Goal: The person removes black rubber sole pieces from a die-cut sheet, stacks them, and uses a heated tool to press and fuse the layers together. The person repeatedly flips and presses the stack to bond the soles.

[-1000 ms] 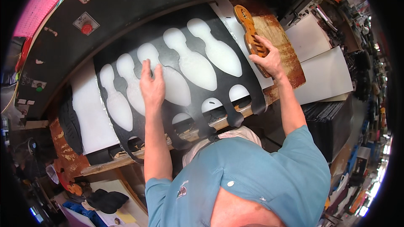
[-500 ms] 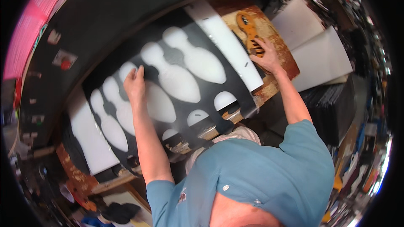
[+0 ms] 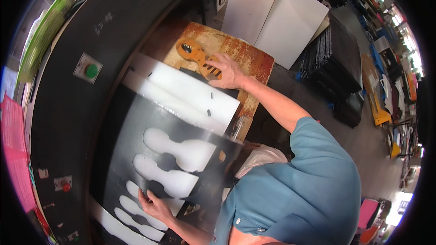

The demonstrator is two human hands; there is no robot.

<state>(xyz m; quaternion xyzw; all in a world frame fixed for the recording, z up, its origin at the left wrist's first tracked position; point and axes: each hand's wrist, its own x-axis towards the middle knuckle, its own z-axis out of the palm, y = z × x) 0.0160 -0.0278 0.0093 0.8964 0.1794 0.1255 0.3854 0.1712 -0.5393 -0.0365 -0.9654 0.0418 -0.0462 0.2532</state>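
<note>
A black sheet (image 3: 122, 140) with several sole-shaped cutouts lies over a white board (image 3: 195, 91), which shows through the holes. My left hand (image 3: 156, 208) is at the sheet among the narrower cutouts, its thumb and fingers closed on the strip beside one hole. Toward me the sheet's edge looks raised and bent. My right hand (image 3: 227, 71) grips an orange sole-shaped cutting die (image 3: 193, 52) with slots in its wider half. The die rests on a worn brown board at the far side of the white one, and my palm hides part of it.
A dark machine beam (image 3: 68, 109) runs along the left, carrying a green button (image 3: 91, 71) and a red button (image 3: 66, 187). Beyond the worn brown board (image 3: 254, 59) lean large white sheets (image 3: 290, 22). A stack of black sheets (image 3: 334, 59) stands to their right.
My view has turned to the right. The black sheet has shifted off more of the white board and its near edge has bent up. My right hand remains on the die.
</note>
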